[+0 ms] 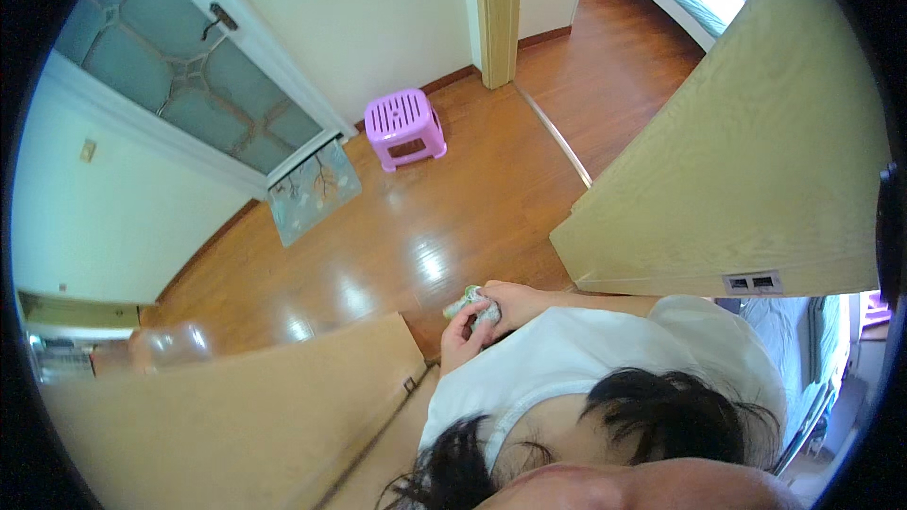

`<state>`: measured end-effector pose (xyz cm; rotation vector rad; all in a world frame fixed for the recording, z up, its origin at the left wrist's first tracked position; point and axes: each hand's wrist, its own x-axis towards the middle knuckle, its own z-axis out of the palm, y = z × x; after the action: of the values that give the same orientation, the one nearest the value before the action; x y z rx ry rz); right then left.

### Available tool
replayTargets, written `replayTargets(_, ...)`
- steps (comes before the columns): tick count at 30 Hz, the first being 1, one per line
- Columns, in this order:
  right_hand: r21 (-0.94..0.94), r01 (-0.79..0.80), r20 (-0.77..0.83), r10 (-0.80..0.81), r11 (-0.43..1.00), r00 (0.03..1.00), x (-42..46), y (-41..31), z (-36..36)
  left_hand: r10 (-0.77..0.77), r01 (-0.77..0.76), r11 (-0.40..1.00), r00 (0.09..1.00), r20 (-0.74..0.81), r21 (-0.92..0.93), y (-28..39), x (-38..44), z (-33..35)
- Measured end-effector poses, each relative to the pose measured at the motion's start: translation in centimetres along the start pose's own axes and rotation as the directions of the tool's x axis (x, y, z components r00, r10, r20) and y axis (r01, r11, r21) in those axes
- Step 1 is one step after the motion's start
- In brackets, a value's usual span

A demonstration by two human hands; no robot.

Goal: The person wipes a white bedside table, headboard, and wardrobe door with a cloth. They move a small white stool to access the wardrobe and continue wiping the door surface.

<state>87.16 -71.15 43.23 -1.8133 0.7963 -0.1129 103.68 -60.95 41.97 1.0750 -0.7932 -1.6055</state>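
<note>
My left hand and my right hand are close together in front of my white shirt. Between them is a crumpled cloth, pale grey with green at its edge. The left fingers are bent over the cloth's near side. The right hand grips it from the other side, and its palm is hidden.
A wooden door with a metal latch stands at lower left. A wooden door frame with a strike plate rises at right. Beyond lie a purple plastic stool, a doormat and a glass-paned door.
</note>
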Motion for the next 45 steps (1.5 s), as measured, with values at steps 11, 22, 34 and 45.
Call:
replayTargets(11,0.218,-0.331,-0.371,0.391,0.918,0.842,7.0,7.1,-10.0,-0.307,0.405,0.806,0.91,-0.28,0.431,3.2,10.2,-12.6)
replayTargets(22,0.478,-0.122,-0.573,0.414,0.87,0.707,16.8,15.2,-27.9,-0.395,0.378,0.741,0.914,-0.096,0.554,10.8,35.4,-8.7)
replayTargets(34,0.516,-0.14,-0.687,0.506,0.845,0.521,18.5,20.6,-45.9,-0.427,0.265,0.809,0.878,0.215,0.524,18.7,61.1,1.5)
replayTargets(45,0.623,-0.192,-0.691,0.648,0.758,0.319,14.8,20.9,-59.3,-0.563,0.223,0.812,0.54,0.626,0.538,24.2,79.7,14.5)
